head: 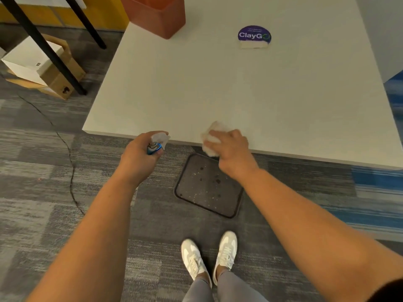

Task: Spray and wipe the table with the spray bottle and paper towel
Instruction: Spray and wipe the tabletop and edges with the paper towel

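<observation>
A: Your right hand's fingers (214, 134) curl over the crumpled paper towel (214, 132) at the table (218, 83) near edge; your left hand (139, 158) wraps the small spray bottle (157, 142) just off that edge.

B: Risks?

A: The towel overhangs; you may wipe grime onto the carpet (43, 171). Farther off, a purple sticker (254, 35) reads "ClayGo".

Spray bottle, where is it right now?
In the head view, the small blue-and-white plastic spray bottle is gripped in the left hand, held just off the white table's near edge, left of the crumpled white paper towel.
</observation>
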Tool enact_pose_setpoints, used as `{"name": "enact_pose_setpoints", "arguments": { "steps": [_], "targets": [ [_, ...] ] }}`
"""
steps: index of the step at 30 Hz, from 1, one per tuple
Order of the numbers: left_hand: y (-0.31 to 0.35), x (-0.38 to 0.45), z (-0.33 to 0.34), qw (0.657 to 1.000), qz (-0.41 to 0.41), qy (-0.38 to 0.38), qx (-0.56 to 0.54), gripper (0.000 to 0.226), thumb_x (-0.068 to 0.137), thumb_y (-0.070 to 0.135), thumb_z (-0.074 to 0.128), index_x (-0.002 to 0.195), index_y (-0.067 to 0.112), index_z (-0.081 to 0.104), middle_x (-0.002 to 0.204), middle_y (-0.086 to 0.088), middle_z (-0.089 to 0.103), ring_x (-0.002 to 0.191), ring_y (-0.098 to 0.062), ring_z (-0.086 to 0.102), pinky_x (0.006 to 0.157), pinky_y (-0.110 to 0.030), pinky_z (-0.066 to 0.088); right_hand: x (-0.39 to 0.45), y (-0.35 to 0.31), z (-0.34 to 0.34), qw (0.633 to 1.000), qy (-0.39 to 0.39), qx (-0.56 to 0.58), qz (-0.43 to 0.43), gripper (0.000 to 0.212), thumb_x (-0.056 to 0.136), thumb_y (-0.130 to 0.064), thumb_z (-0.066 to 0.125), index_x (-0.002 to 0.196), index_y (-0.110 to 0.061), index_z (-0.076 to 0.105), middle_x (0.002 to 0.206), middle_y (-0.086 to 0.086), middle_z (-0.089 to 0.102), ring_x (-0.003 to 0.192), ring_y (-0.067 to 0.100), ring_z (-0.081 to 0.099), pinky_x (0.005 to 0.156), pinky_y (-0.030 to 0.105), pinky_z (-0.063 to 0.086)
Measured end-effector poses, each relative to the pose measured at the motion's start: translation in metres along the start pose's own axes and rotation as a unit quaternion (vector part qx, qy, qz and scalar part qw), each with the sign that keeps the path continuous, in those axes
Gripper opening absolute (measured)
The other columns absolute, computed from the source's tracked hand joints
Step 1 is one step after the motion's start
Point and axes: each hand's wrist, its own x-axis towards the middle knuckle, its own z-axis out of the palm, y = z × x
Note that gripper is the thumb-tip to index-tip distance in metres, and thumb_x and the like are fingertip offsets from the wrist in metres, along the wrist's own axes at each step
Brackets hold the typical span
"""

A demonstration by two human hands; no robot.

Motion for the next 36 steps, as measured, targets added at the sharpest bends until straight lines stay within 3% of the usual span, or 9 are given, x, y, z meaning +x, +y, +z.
{"name": "enact_pose_setpoints", "arguments": {
  "steps": [2,4,8,12,16,18,22,28,36],
  "targets": [
    [0.0,-0.001,-0.001,1.0,-0.005,0.003,0.001,0.045,0.093,0.011,0.061,0.123,0.044,0.059,0.123,0.009,0.062,0.114,-0.016,0.059,0.101,-0.047,0.048,-0.017,-0.006,0.008,0.995,-0.044,0.022,-0.091,0.047,0.066,-0.001,0.069,0.108,-0.022,0.068,0.127,0.003,0.058,0.094,0.035,0.047,0.076,0.046,0.043],
    [0.001,-0.003,-0.004,1.0,-0.011,0.008,-0.002,0.045,0.093,0.01,0.06,0.125,0.042,0.06,0.122,0.009,0.062,0.113,-0.015,0.059,0.1,-0.045,0.049,-0.024,-0.002,0.006,0.99,-0.016,0.046,-0.135,0.037,0.073,-0.007,0.063,0.106,-0.022,0.068,0.117,0.005,0.063,0.09,0.033,0.05,0.073,0.046,0.046],
    [0.001,-0.004,-0.01,1.0,-0.01,0.028,-0.005,0.045,0.094,0.007,0.06,0.125,0.038,0.061,0.123,0.005,0.061,0.113,-0.015,0.058,0.099,-0.042,0.049,0.009,0.023,-0.018,0.985,0.161,0.053,-0.025,0.039,0.074,-0.012,0.044,0.104,-0.024,0.067,0.116,0.007,0.065,0.086,0.037,0.052,0.068,0.041,0.045],
    [-0.002,-0.004,-0.014,0.999,-0.011,0.036,-0.008,0.042,0.095,0.01,0.06,0.126,0.038,0.06,0.128,0.005,0.06,0.117,-0.015,0.057,0.102,-0.044,0.048,0.024,0.024,-0.016,0.996,0.034,-0.005,0.088,0.054,0.071,-0.006,0.053,0.118,-0.031,0.061,0.137,0.001,0.051,0.103,0.04,0.043,0.079,0.041,0.04],
    [-0.006,-0.006,-0.019,0.999,-0.022,0.048,-0.013,0.041,0.095,0.012,0.061,0.126,0.039,0.06,0.129,0.006,0.061,0.118,-0.015,0.057,0.102,-0.046,0.048,0.006,-0.008,0.007,0.991,-0.023,0.07,-0.11,0.047,0.065,-0.001,0.067,0.106,-0.024,0.07,0.123,0.004,0.062,0.088,0.039,0.049,0.069,0.046,0.044],
    [-0.007,-0.008,-0.025,0.998,-0.023,0.058,-0.016,0.041,0.095,0.013,0.061,0.126,0.04,0.059,0.129,0.006,0.06,0.118,-0.016,0.057,0.101,-0.046,0.048,0.01,-0.011,0.0,0.985,0.009,0.101,-0.14,0.036,0.071,-0.006,0.06,0.101,-0.022,0.071,0.117,0.004,0.065,0.083,0.035,0.051,0.066,0.048,0.046],
    [-0.01,-0.008,-0.035,0.997,-0.024,0.075,-0.017,0.041,0.095,0.012,0.061,0.127,0.038,0.06,0.128,0.005,0.061,0.116,-0.016,0.058,0.1,-0.044,0.049,0.037,0.009,-0.03,0.981,0.162,0.102,-0.005,0.042,0.078,-0.011,0.042,0.107,-0.022,0.07,0.122,0.005,0.062,0.091,0.038,0.049,0.075,0.045,0.045],
    [-0.026,0.005,-0.053,0.997,-0.025,0.069,-0.013,0.04,0.095,0.013,0.061,0.127,0.038,0.06,0.128,0.006,0.061,0.116,-0.016,0.058,0.098,-0.043,0.05,0.045,0.028,-0.002,0.995,0.038,-0.012,0.094,0.043,0.09,-0.012,0.049,0.129,-0.028,0.054,0.146,0.003,0.041,0.126,0.033,0.04,0.099,0.047,0.035],
    [-0.047,0.025,-0.094,0.998,-0.025,0.059,-0.008,0.04,0.095,0.009,0.06,0.124,0.036,0.063,0.121,0.004,0.062,0.107,-0.014,0.06,0.08,-0.027,0.051,0.081,-0.04,0.043,0.997,0.068,0.04,-0.013,0.054,0.068,0.004,0.06,0.116,-0.019,0.064,0.13,0.012,0.056,0.112,0.035,0.055,0.09,0.053,0.045]
  ]
}}
